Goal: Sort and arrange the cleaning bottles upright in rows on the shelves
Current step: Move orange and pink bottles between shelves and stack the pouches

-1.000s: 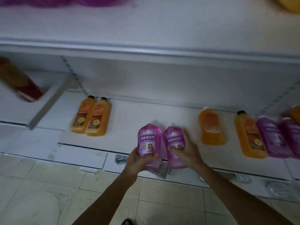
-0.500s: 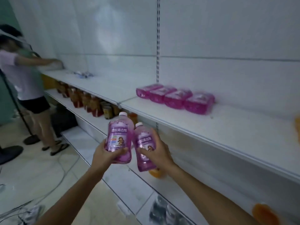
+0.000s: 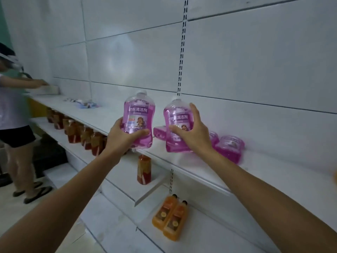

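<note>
Bottles are up in both hands, caps on top, near the front edge of the shelf (image 3: 197, 170). The left hand (image 3: 120, 136) curls round the low part of the left bottle (image 3: 139, 114) — holding it from below keeps it straight for standing down. The right hand (image 3: 193, 132) grips the right bottle (image 3: 175, 114) by its side; it leans a little. Past it, flat bottles (image 3: 229, 148) lie further back on the shelf — I think they need standing up too.

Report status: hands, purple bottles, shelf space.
Both full: left hand grips one clear plastic bottle of purple cleaner, right hand grips a second purple bottle. Both upright, at the white shelf. Behind them, purple bottles lying flat crowd the spot.
</note>
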A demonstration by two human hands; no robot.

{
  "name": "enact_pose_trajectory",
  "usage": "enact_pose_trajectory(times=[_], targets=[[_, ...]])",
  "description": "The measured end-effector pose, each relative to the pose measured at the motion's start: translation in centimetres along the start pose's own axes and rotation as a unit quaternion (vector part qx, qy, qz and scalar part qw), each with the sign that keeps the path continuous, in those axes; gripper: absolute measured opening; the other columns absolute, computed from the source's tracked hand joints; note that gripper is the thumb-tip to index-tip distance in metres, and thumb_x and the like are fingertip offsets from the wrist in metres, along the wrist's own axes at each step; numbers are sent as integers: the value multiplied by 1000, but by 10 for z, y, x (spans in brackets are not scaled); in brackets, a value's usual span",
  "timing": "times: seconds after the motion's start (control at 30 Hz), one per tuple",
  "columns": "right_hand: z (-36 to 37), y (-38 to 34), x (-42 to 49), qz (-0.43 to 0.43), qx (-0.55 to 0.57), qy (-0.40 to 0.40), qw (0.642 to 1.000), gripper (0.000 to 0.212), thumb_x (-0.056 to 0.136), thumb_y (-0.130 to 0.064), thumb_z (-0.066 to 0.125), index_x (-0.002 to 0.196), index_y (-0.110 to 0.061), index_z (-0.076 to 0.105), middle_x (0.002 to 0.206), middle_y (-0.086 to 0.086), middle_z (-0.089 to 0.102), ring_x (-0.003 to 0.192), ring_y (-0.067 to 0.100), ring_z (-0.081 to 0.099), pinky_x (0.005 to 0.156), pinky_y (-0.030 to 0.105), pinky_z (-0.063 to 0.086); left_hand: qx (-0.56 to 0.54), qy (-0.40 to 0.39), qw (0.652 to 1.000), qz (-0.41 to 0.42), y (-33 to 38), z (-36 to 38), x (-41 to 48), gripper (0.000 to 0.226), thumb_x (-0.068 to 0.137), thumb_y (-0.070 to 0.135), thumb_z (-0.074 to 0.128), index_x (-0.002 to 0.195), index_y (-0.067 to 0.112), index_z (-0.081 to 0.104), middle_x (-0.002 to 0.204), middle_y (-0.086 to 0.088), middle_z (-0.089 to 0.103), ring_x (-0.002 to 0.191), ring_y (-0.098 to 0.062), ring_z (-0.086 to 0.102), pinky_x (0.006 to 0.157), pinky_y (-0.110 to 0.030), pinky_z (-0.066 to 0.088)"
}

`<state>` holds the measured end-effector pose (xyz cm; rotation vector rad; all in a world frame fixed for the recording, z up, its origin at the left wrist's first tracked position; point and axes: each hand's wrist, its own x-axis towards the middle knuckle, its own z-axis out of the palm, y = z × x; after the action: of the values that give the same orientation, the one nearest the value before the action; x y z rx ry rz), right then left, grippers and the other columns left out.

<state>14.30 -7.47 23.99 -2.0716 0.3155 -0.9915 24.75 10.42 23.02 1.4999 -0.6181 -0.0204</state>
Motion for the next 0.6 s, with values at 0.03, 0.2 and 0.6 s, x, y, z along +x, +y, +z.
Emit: enact_pose_trajectory(times=[0.03, 0.2, 0.6], targets=[[-3, 3, 11, 6, -9, 22, 1000, 95, 74, -36, 77, 148, -32, 17, 129, 4, 55, 91, 12, 55, 74, 21, 45, 0, -9, 1000, 4, -4, 6, 18, 56, 68, 18, 79, 113, 18, 47, 93, 4, 60, 80, -10, 63, 58, -17, 53], [-16, 28, 60, 82, -58, 124, 987, 89, 75, -38, 76, 146, -32, 23, 103, -9, 54, 72, 0, 55, 53, 1, 39, 2, -103, 995, -11, -28, 46, 114, 59, 64, 21, 82, 113, 13, 51, 97, -3, 63, 83, -17, 65, 67, -27, 56], [-2, 80, 119, 353, -205, 117, 905, 58, 75, -56, 63, 120, -23, 46, 125, 5, 54, 116, 29, 49, 96, 37, 41, 141, -180, 973, 12, -77, 114, 197, 40, 87, 36, 52, 73, 1, 67, 68, -8, 64, 70, -25, 62, 56, -28, 42]])
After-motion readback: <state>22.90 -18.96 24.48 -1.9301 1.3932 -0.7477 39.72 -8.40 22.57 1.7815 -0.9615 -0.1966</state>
